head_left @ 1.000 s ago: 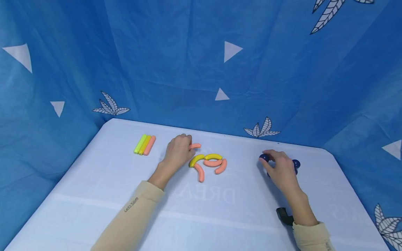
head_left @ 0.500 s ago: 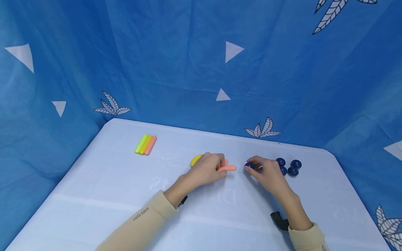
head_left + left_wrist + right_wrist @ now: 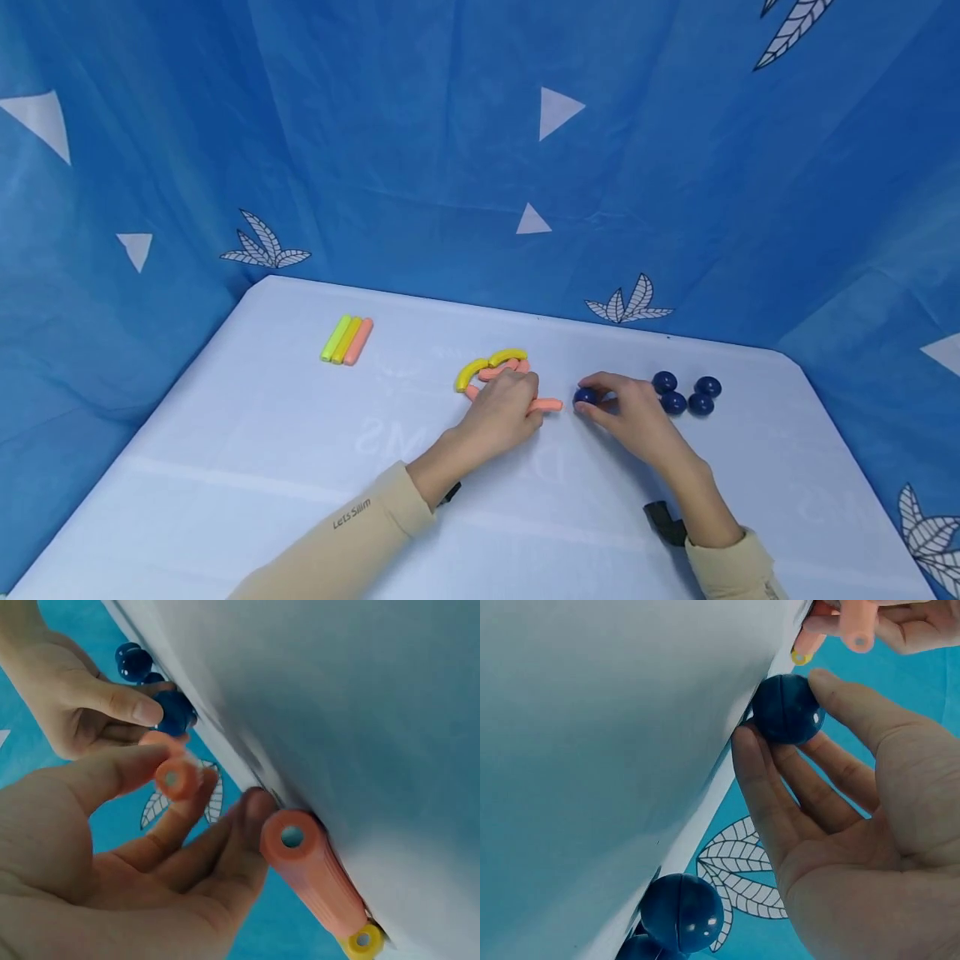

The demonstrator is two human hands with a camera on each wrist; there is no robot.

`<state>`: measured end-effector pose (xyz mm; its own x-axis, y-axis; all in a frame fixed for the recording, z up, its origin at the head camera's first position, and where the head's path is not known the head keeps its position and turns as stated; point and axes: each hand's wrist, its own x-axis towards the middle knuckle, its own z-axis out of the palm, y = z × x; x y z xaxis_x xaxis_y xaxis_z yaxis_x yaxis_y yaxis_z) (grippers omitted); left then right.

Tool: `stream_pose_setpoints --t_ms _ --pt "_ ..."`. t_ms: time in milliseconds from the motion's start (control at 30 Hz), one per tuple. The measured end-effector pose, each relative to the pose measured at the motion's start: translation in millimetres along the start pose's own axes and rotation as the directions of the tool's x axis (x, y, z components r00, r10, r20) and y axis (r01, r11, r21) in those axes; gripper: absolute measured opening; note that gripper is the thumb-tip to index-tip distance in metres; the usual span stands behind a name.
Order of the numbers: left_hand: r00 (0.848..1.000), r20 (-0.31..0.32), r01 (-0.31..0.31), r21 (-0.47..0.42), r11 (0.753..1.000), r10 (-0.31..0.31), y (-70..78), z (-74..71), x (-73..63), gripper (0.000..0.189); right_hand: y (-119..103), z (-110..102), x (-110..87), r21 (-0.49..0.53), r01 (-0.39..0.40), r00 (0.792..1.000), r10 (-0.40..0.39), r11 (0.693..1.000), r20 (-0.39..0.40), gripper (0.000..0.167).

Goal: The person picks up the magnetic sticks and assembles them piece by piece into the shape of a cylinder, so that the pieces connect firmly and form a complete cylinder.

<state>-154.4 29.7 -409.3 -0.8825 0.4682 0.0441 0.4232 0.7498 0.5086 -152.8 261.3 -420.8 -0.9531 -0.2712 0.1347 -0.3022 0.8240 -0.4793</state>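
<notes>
My left hand (image 3: 501,412) pinches a curved salmon-pink stick (image 3: 546,405) between thumb and fingers; its round end with a pale centre shows in the left wrist view. Under and behind that hand lie two curved yellow sticks (image 3: 471,375) and several salmon ones (image 3: 495,372), partly covered. Just to the right, my right hand (image 3: 633,421) grips a glossy dark blue ball (image 3: 584,397) by thumb and fingertips, at the table surface. A seam runs round this ball (image 3: 786,709) in the right wrist view. A small gap separates the held stick from the held ball.
Several more blue balls (image 3: 672,403) sit together right of my right hand. Three straight sticks (image 3: 346,339), lime, yellow and salmon, lie side by side at the table's back left. A blue patterned curtain (image 3: 420,167) hangs behind the white table (image 3: 247,433).
My left hand has carried the salmon stick rightward and nearer, from behind the curved sticks. My right hand has brought the blue ball left, away from the other balls. Both moved only slightly lately.
</notes>
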Motion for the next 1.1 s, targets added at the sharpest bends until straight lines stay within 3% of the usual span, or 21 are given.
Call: stream_pose_setpoints --t_ms 167,533,800,933,1100 --pt "1.0 0.012 0.01 0.042 0.999 -0.01 -1.7 -1.9 2.7 0.025 -5 1 -0.9 0.059 0.023 0.999 -0.025 0.998 0.039 0.03" --pt "0.999 -0.034 0.0 0.064 0.998 0.002 -2.9 0.2 0.6 0.023 -18 5 -1.0 0.153 0.087 0.988 -0.105 0.984 0.111 0.031" --pt "0.999 0.015 -0.051 0.048 0.998 0.05 -4.3 1.0 2.0 0.042 -20 5 -0.3 0.173 0.117 0.982 -0.139 0.978 0.126 0.035" --pt "0.998 0.036 -0.058 0.026 0.998 0.057 -4.8 -3.0 4.9 0.036 -19 5 -0.9 0.176 0.109 0.985 -0.13 0.978 0.112 0.035" --pt "0.999 -0.036 -0.033 0.08 0.996 0.036 -11.7 -12.4 7.5 0.024 -17 7 -1.8 0.13 0.078 0.993 -0.089 0.988 0.08 0.033"
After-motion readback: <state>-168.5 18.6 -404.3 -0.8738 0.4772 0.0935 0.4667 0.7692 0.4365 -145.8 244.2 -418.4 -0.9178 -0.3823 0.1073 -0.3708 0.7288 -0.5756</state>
